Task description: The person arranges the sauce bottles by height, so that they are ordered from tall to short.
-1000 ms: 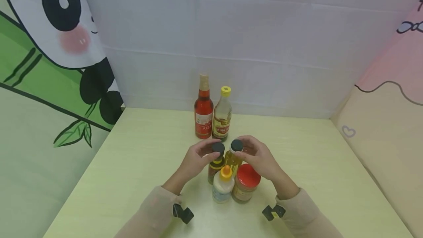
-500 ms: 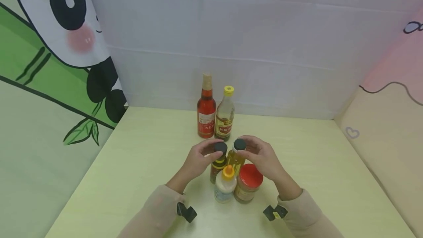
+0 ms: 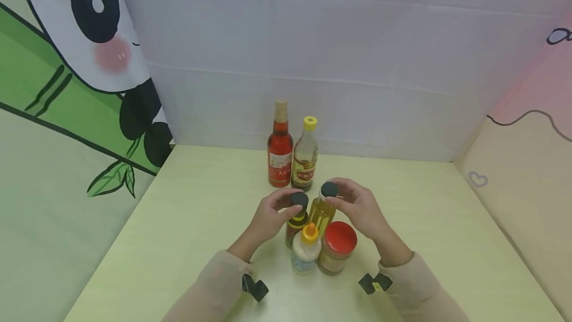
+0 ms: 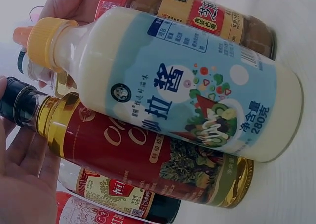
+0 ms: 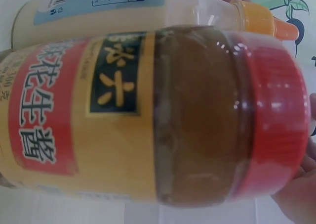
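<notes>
My left hand (image 3: pixel 269 216) grips the black cap of a dark-labelled olive oil bottle (image 3: pixel 293 230), whose golden oil shows in the left wrist view. To its right, my right hand (image 3: pixel 361 208) holds the dark cap of a golden oil bottle (image 3: pixel 321 214), which leans a little to the right; whether its base touches the table is hidden. In front of these two stands a salad dressing squeeze bottle (image 4: pixel 192 90) with a yellow-orange cap. Beside it is a jar of brown peanut sauce (image 5: pixel 197 115) with a red lid, close below my right hand.
Behind the hands, a tall bottle of red vinegar (image 3: pixel 280 155) and a yellow-capped, clear glass bottle (image 3: pixel 305 160) stand side by side. The pale table (image 3: pixel 201 188) ends at a white cloth backdrop (image 3: pixel 357 63). Cartoon-printed cloths hang at the left and right.
My right hand has shifted slightly right and away from me with the golden oil bottle, which now tilts. My left hand keeps its hold on the olive oil bottle. The head view has swung slightly.
</notes>
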`<state>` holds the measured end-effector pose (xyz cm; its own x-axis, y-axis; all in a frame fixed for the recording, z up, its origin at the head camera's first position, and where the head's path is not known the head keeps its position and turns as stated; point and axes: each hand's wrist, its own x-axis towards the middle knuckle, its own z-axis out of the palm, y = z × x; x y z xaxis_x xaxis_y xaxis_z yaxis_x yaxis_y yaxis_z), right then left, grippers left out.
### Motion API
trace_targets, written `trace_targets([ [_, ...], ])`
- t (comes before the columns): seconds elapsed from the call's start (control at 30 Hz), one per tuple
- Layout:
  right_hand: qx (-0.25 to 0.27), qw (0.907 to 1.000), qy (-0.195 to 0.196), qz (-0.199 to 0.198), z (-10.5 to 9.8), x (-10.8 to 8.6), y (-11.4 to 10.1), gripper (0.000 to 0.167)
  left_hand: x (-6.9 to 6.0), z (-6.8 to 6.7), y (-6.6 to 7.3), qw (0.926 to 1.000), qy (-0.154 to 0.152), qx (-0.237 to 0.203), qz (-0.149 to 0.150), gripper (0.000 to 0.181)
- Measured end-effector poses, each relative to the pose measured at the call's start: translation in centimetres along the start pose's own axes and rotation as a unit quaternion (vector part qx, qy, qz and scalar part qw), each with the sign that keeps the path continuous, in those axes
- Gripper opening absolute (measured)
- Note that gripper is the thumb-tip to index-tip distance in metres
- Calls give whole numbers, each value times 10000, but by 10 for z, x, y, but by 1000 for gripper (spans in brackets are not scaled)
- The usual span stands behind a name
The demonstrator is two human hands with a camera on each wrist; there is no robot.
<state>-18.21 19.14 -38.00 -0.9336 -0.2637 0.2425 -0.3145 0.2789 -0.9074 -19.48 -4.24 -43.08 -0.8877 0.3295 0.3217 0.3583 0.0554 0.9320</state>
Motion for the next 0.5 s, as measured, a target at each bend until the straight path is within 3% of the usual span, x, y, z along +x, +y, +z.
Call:
trace_targets([
  [0.5,-84,9999,95,79,-11,9,3,38,1,2,-4,9999,18,-50,126,36],
])
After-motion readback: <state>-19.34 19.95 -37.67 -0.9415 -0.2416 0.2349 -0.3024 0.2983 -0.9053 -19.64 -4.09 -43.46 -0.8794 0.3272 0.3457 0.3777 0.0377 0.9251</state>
